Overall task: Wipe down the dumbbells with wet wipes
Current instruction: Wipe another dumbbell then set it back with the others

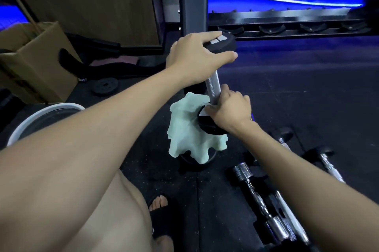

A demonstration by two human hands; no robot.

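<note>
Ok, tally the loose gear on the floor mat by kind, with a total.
Dumbbell in hand: 1
Pale green wipe: 1
Chrome bars lying at right: at least 2, the pile is too tangled to split further
Small weight plate: 1
Cardboard box: 1
White-rimmed basin: 1
Total: at least 7

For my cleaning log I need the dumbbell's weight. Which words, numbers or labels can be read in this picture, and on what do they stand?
None can be read.
Dumbbell, top end: pale marks, partly under the left hand, too blurred.
Lower end, by the right hand: pale label, illegible.
</note>
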